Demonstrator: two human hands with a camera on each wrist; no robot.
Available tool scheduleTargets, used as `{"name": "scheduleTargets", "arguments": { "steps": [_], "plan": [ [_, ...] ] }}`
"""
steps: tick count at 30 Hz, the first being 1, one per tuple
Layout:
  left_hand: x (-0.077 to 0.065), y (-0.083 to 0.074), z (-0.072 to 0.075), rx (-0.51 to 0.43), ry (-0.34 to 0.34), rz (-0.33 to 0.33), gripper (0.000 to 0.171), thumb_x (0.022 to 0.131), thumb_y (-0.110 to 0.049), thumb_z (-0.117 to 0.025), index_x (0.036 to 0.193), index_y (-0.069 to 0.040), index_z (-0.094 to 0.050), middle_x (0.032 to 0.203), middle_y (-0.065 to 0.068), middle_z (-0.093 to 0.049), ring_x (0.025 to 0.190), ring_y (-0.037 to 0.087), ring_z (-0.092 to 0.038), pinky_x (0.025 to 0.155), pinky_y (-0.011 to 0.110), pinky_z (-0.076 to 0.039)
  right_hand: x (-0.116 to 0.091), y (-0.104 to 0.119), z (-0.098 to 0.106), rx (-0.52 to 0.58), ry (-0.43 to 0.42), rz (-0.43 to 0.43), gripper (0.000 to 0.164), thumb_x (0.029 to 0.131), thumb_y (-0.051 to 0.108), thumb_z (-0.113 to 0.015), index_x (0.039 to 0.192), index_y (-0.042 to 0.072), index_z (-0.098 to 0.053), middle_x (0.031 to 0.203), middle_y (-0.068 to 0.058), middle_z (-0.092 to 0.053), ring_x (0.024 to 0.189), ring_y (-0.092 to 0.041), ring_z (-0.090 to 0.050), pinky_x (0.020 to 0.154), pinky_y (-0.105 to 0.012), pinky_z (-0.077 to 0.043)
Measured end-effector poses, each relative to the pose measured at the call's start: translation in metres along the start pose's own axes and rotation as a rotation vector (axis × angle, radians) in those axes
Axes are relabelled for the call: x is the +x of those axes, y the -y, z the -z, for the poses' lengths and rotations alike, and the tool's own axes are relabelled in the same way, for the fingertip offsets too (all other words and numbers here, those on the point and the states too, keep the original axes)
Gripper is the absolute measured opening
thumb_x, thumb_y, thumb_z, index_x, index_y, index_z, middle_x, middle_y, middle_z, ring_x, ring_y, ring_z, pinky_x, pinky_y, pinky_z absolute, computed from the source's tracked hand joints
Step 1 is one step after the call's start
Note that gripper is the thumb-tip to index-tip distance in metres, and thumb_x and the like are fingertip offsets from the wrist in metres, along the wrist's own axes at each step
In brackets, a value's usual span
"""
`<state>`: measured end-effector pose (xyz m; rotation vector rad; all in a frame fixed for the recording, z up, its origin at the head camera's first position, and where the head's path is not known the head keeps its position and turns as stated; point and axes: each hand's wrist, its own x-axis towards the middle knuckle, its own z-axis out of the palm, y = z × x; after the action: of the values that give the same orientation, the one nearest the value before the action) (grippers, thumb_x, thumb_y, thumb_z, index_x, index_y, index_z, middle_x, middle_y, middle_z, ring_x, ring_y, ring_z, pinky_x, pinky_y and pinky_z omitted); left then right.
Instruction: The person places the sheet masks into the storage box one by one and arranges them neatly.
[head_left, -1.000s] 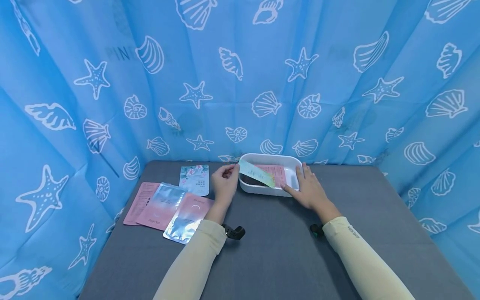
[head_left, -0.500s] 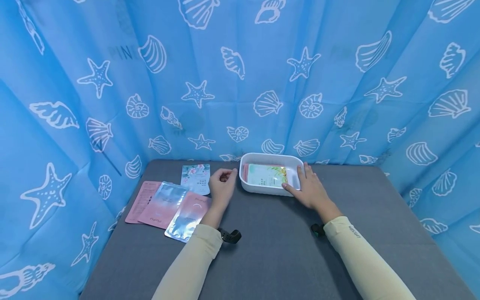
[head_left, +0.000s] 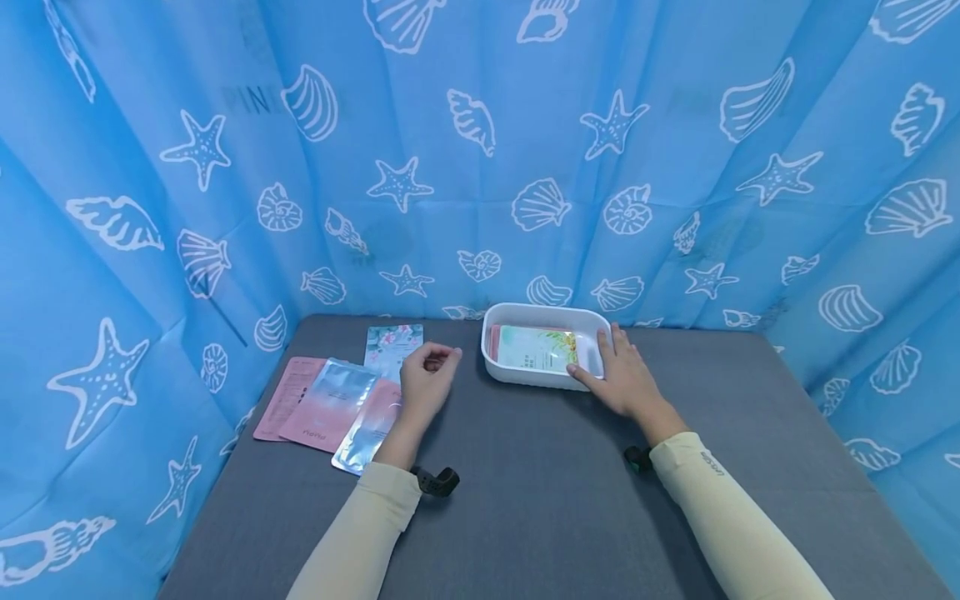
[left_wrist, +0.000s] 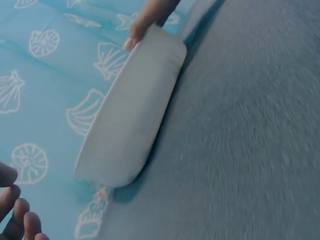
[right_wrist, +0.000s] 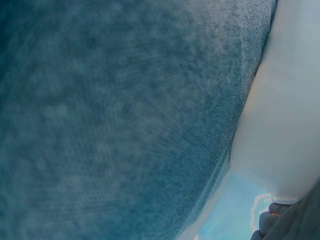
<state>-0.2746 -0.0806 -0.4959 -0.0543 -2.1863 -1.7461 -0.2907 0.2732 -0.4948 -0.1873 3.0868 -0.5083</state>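
In the head view a white plastic tub (head_left: 546, 377) stands near the curtain. Inside it lies a pale green sheet mask packet (head_left: 532, 347) on top of a pink one (head_left: 495, 340). My right hand (head_left: 624, 379) holds the tub's right corner, thumb over the front rim and fingers along the right end. My left hand (head_left: 429, 379), loosely curled with nothing in it, is over the table left of the tub. Near it lie a floral blue mask packet (head_left: 390, 342) and overlapping pink-and-silver mask packets (head_left: 333, 404), partly hidden by the left hand and forearm.
A grey cloth covers the table (head_left: 525, 483). Behind and at both sides hangs a blue curtain (head_left: 450, 225) with white shell prints. Each wrist wears a black strap, seen at the left wrist (head_left: 437, 481) and right wrist (head_left: 637, 458).
My left hand has let go of the pale green packet, which now lies flat in the tub. It then moved left toward the other packets. My right hand stays at the tub's corner.
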Motion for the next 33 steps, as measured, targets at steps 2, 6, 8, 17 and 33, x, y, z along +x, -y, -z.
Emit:
{"name": "scheduleTargets", "arguments": {
  "steps": [2, 6, 8, 17, 33],
  "plan": [
    [-0.003, -0.001, 0.008, 0.019, 0.023, 0.009, 0.013, 0.099, -0.027, -0.075, 0.1, -0.014, -0.077, 0.094, 0.005, -0.072, 0.085, 0.017, -0.064, 0.078, 0.03, -0.051, 0.0, 0.0, 0.0, 0.002, 0.004, -0.001, 0.111, 0.099, 0.081, -0.039, 0.17, 0.002, -0.004, 0.177, -0.026, 0.006, 0.163, -0.051, -0.001, 0.131, -0.065, -0.007],
    [-0.007, -0.001, 0.023, 0.043, 0.055, 0.019, 0.014, 0.1, -0.027, -0.075, 0.103, -0.014, -0.077, 0.098, 0.006, -0.072, 0.086, 0.018, -0.064, 0.077, 0.03, -0.051, 0.0, 0.001, 0.0, 0.006, 0.003, 0.001, 0.111, 0.099, 0.081, -0.038, 0.17, 0.003, -0.004, 0.177, -0.026, 0.007, 0.163, -0.051, -0.001, 0.131, -0.065, -0.006],
    [-0.008, 0.001, 0.032, 0.056, 0.061, 0.021, 0.015, 0.1, -0.027, -0.075, 0.103, -0.013, -0.076, 0.099, 0.005, -0.072, 0.087, 0.018, -0.063, 0.077, 0.029, -0.052, 0.0, 0.001, 0.0, 0.007, 0.001, 0.002, 0.111, 0.099, 0.081, -0.038, 0.17, 0.003, -0.004, 0.177, -0.026, 0.007, 0.163, -0.051, -0.001, 0.131, -0.065, -0.006],
    [-0.012, 0.011, 0.066, 0.116, 0.055, 0.045, 0.016, 0.097, -0.025, -0.078, 0.104, -0.011, -0.075, 0.102, 0.008, -0.073, 0.086, 0.019, -0.063, 0.076, 0.026, -0.052, 0.0, 0.001, 0.001, 0.015, 0.004, 0.0, 0.111, 0.099, 0.081, -0.039, 0.17, 0.002, -0.005, 0.177, -0.026, 0.007, 0.163, -0.051, 0.0, 0.131, -0.065, -0.006],
    [-0.025, 0.026, 0.105, 0.291, 0.113, 0.175, 0.048, 0.099, -0.034, -0.076, 0.137, -0.008, -0.062, 0.126, 0.011, -0.063, 0.115, 0.027, -0.061, 0.099, 0.042, -0.054, 0.001, -0.001, -0.001, 0.019, 0.004, -0.006, 0.111, 0.098, 0.083, -0.038, 0.17, 0.005, -0.005, 0.177, -0.025, 0.008, 0.163, -0.052, -0.001, 0.13, -0.067, -0.008]
  ]
}}
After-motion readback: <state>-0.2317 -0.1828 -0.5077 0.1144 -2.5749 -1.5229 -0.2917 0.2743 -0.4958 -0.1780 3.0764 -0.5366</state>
